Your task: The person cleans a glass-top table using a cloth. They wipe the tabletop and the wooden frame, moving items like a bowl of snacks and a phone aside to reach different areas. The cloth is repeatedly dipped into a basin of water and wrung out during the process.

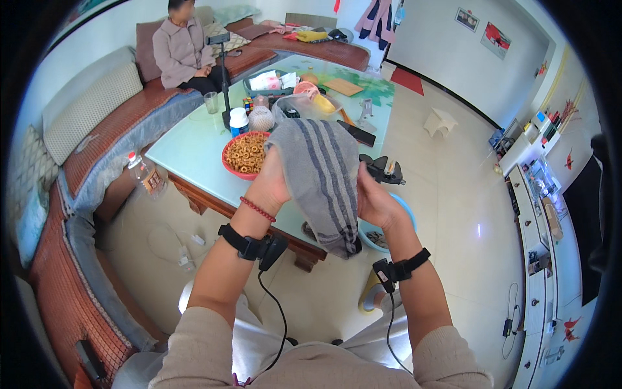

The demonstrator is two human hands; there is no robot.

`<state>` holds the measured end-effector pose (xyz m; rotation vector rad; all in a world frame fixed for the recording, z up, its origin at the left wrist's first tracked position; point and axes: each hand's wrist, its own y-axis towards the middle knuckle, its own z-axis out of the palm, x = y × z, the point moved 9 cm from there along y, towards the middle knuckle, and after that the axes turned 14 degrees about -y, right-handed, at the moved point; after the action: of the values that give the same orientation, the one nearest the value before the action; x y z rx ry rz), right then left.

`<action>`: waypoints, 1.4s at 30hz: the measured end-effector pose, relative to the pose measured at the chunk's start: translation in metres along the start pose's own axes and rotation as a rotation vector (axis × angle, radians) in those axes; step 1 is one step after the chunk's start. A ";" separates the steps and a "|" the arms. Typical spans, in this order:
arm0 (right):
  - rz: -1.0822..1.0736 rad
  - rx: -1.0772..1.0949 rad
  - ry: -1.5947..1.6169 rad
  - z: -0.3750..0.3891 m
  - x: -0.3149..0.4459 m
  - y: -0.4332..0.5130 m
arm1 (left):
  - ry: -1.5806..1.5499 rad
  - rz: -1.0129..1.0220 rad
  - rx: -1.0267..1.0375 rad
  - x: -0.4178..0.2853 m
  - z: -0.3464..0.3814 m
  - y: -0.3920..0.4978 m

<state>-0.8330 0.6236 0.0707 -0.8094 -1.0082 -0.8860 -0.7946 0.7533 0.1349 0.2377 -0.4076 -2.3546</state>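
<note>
A grey towel (318, 175) with dark stripes hangs between my hands over the near corner of the glass-topped coffee table (194, 146). My left hand (276, 179) holds the towel's left side, and its fingers are hidden behind the cloth. At the right edge, my right hand (376, 202) grips the towel with its thumb up, the other fingers mostly out of sight. The lower end, darker and bunched, droops past the table edge. Just left of the towel stands a red plastic basket (228, 165) of ring-shaped snacks (247, 153), partly covered by my left hand and the cloth.
Behind the basket are a white-capped bottle (238, 121), a phone stand (225, 82) and a drinking glass (211, 103). A smartphone (356, 133) lies right of the towel. A blue basin (412, 214) is on the floor. A person (182, 53) sits on the sofa.
</note>
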 end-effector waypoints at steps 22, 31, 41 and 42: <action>-0.691 -0.499 -0.742 0.040 0.236 -0.041 | 0.444 -0.003 -0.138 -0.035 0.043 -0.002; -0.484 -0.185 -1.565 0.029 0.116 -0.087 | 1.830 -0.525 -0.460 -0.017 0.017 -0.043; -0.239 -0.249 -1.462 -0.038 0.044 -0.058 | 1.868 -0.474 -0.547 -0.015 -0.052 -0.060; -0.294 -0.293 -1.511 -0.040 0.048 -0.053 | 2.041 -0.337 -0.465 -0.023 -0.045 -0.053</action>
<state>-0.8530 0.5551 0.1109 -1.6730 -2.3742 -0.5589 -0.7982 0.7954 0.0751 2.1392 1.1567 -1.2569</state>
